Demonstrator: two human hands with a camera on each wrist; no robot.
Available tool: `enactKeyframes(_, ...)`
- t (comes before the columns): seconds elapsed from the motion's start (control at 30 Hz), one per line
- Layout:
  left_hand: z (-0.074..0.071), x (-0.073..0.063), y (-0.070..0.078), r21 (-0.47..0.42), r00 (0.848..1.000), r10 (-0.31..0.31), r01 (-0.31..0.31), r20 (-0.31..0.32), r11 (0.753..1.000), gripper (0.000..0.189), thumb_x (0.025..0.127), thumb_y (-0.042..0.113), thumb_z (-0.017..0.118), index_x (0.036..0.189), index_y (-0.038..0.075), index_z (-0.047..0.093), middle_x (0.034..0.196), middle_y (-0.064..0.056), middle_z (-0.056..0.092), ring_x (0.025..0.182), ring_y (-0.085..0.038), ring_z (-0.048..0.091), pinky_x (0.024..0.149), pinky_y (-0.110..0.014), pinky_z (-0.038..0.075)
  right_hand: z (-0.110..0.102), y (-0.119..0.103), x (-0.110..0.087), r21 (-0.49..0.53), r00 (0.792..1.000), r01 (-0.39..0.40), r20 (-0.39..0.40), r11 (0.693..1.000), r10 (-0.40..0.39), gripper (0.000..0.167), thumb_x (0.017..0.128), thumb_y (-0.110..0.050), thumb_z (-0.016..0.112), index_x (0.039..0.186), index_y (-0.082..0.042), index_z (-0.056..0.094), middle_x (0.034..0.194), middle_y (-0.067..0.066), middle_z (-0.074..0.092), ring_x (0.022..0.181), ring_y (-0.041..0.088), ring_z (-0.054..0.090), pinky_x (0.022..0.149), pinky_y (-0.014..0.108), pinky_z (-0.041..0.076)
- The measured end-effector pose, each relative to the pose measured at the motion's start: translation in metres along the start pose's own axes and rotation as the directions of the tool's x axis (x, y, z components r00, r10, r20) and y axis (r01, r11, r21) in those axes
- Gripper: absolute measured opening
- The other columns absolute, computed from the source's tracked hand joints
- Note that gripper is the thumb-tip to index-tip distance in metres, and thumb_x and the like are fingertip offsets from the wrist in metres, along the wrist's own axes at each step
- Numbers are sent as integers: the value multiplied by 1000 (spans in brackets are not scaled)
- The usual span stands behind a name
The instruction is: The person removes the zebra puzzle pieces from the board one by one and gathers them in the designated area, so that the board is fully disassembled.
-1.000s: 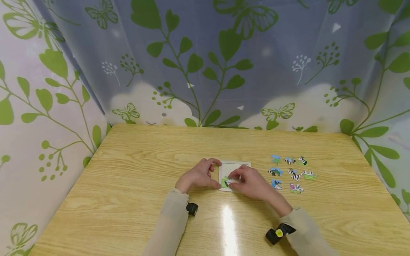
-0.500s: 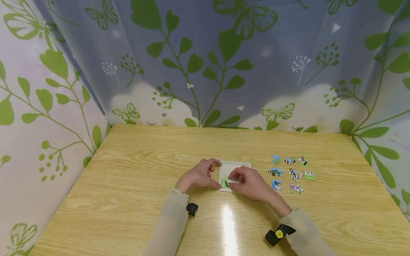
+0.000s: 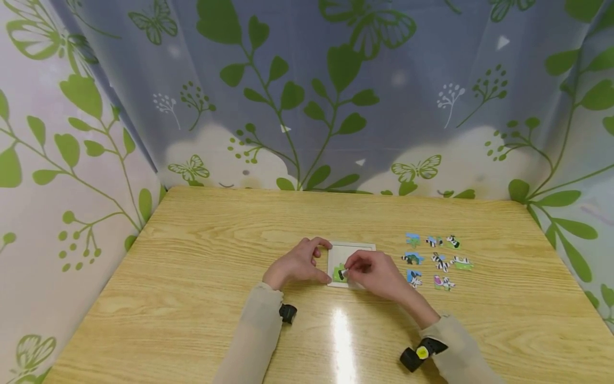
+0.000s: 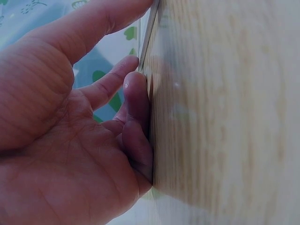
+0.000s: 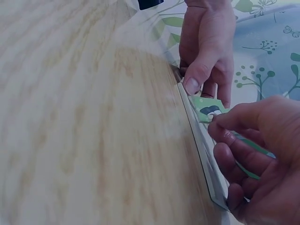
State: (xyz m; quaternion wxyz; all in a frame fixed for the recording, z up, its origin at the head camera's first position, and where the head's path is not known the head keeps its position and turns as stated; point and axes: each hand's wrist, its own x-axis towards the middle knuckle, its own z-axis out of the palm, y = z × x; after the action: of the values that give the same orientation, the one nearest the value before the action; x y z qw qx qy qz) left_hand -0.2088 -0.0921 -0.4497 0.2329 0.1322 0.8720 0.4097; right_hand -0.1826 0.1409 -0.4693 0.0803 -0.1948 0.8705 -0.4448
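A shallow light puzzle tray (image 3: 352, 244) lies on the wooden table. My left hand (image 3: 299, 264) is at its left side, index fingertip by the upper corner and thumb by the lower one. In the left wrist view, the other fingers of the left hand (image 4: 70, 126) bend close to the table. My right hand (image 3: 376, 272) pinches a green puzzle piece (image 3: 339, 272) with a black-and-white picture over the tray's lower left corner. The right wrist view shows the piece (image 5: 206, 107) at the tips of thumb and finger, near the tray's edge (image 5: 199, 145).
Several loose puzzle pieces (image 3: 440, 261) with black-and-white animal pictures are laid in rough rows right of the tray. A patterned curtain (image 3: 307, 106) stands behind the table (image 3: 216, 224). Dark wrist cameras are strapped to both wrists.
The right hand has shifted slightly to the right, and the pinched puzzle piece has moved a little rightward with it. The left hand and the tray look the same.
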Motion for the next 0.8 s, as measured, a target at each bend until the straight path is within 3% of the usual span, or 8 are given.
enactKeyframes(0.2,1,1,0,2,1000,-9,9,7,1000,71,78,18,89,139,20,54,112,-7,45,92,-19,45,78,-31,40,-8,0,-5,50,998,-55,-38,997,57,5,93,-15,74,98,-14,73,90,0,75,83,13,66,74,25,52)
enactKeyframes(0.47,2,2,0,4,1000,-9,9,2,1000,71,77,17,90,138,18,54,109,-6,44,89,-18,44,76,-30,38,-21,4,-12,78,998,-41,-48,996,45,9,94,-18,74,101,-12,73,94,3,76,84,11,67,74,25,53)
enactKeyframes(0.8,0,0,-1,-35,1000,-3,3,7,999,70,78,14,89,138,18,54,110,-7,42,89,-18,42,76,-31,38,-38,10,-22,26,992,-61,-112,998,64,7,93,-16,75,100,-15,74,91,0,75,81,8,66,72,24,53)
